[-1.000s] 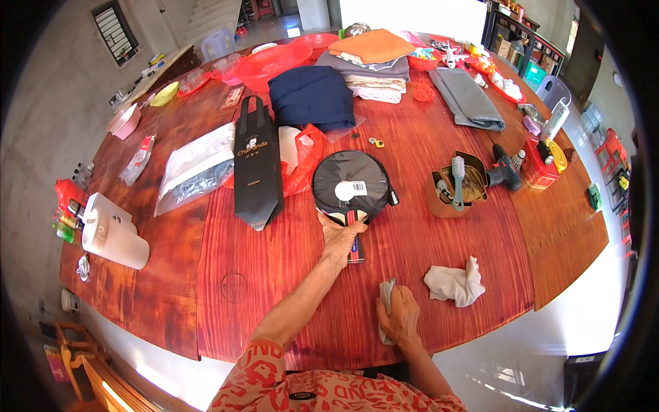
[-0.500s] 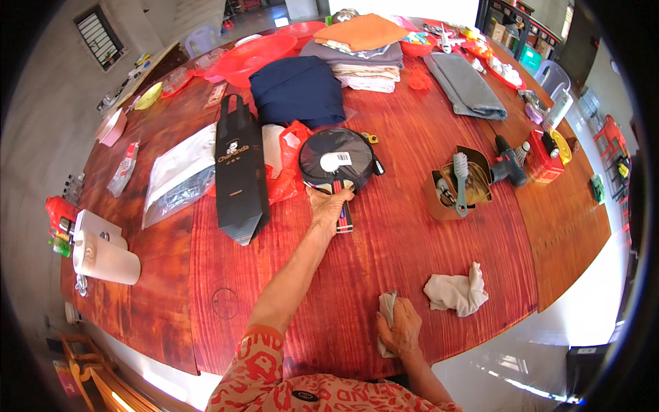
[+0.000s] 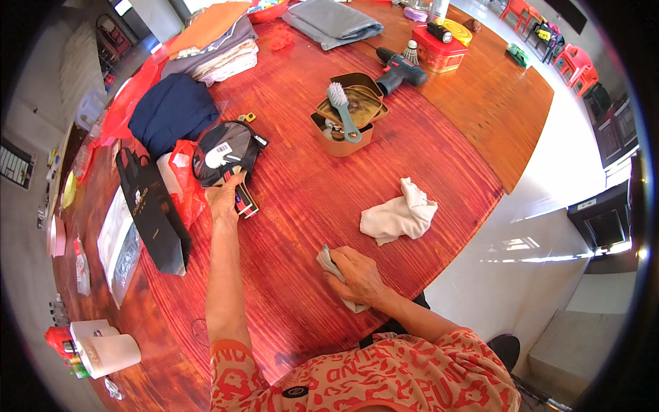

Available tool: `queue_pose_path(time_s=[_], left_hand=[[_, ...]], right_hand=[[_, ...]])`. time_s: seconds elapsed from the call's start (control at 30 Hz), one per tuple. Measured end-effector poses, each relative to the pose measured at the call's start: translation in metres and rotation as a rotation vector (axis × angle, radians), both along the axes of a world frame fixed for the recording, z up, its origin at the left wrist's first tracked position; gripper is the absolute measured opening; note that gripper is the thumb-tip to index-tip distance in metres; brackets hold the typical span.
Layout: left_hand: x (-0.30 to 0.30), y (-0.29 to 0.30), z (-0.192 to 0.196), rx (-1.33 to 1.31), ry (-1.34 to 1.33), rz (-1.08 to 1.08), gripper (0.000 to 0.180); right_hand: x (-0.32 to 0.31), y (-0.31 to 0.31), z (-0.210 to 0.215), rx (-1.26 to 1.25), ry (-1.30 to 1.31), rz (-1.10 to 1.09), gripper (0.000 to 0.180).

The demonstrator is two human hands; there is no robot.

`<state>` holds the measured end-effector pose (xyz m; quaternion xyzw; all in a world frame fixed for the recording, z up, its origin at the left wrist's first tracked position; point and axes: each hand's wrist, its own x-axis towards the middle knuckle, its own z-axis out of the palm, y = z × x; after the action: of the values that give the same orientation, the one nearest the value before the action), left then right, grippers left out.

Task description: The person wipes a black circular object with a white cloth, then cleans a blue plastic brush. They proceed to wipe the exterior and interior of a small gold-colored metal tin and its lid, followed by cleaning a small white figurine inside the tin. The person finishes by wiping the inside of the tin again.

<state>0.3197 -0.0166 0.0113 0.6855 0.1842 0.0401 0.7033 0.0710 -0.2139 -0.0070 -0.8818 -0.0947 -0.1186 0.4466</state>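
Note:
At left of centre lies a table tennis paddle in a round black cover [image 3: 223,154], its red and black handle end [image 3: 245,204] sticking out toward me. My left hand [image 3: 224,198] is closed round the handle. Nearer the table's front edge, my right hand [image 3: 358,276] presses a folded, pale grey-green cloth [image 3: 330,262] against the wood, fingers wrapped over it. Beyond that hand lies a crumpled white cloth [image 3: 398,214]. Beside the paddle are a red plastic bag [image 3: 184,182] and a black paper bag [image 3: 154,214].
An open brown tin [image 3: 343,143] holds small items, with a grey brush [image 3: 344,113] across it. Behind are a cordless drill [image 3: 399,71], a shuttlecock [image 3: 410,52] and a red box [image 3: 439,55]. Dark blue folded fabric [image 3: 171,113] and a cloth stack [image 3: 216,55] stand at far left.
My view has turned to the right, so the table's things appear farther left and tilted. Both hands keep their holds, the left on the paddle and the right on the folded cloth.

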Motion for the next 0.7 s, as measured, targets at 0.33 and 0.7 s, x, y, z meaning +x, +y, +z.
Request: queue_pose_path(time_s=[0.33, 0.7], left_hand=[[0.01, 0.015, -0.017, 0.362, 0.011, 0.013, 0.054], [-0.045, -0.109, 0.02, 0.306, -0.565, -0.28, 0.02]], right_hand=[[0.024, -0.065, -0.012, 0.073, -0.132, -0.338, 0.035], [0.038, -0.131, -0.025, -0.059, -0.315, -0.479, 0.036]])
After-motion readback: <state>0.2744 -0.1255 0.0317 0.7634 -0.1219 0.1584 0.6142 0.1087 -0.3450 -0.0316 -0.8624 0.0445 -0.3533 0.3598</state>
